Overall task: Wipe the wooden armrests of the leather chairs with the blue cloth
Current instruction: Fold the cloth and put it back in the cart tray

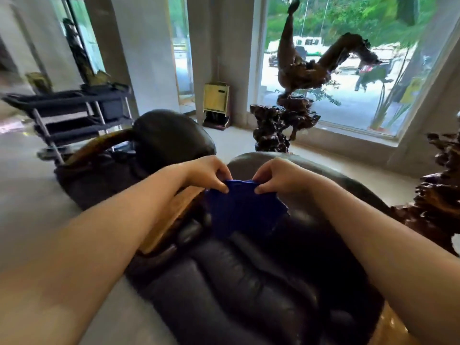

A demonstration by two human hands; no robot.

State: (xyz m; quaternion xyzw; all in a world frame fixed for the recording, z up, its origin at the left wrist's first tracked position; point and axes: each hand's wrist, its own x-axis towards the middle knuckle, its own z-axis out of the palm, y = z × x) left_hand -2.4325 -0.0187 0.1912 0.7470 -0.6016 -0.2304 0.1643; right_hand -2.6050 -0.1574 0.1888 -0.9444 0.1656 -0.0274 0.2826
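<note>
The blue cloth (242, 207) hangs in the air over the seat of the near black leather chair (239, 282). My left hand (210, 174) pinches its upper left corner and my right hand (276, 176) pinches its upper right corner, stretching the top edge between them. Below my left forearm runs the chair's wooden armrest (171, 220), light brown on top, partly covered by the arm. A second black leather chair (171, 135) stands behind to the left, with its curved wooden armrest (99, 145). Another strip of wood (390, 327) shows at the bottom right.
A dark carved root sculpture (286, 125) stands before the big window (348, 58). More carved root wood (438, 195) is at the right edge. A black shelved cart (72, 113) stands at the left, and a yellow box (216, 103) sits by the pillar.
</note>
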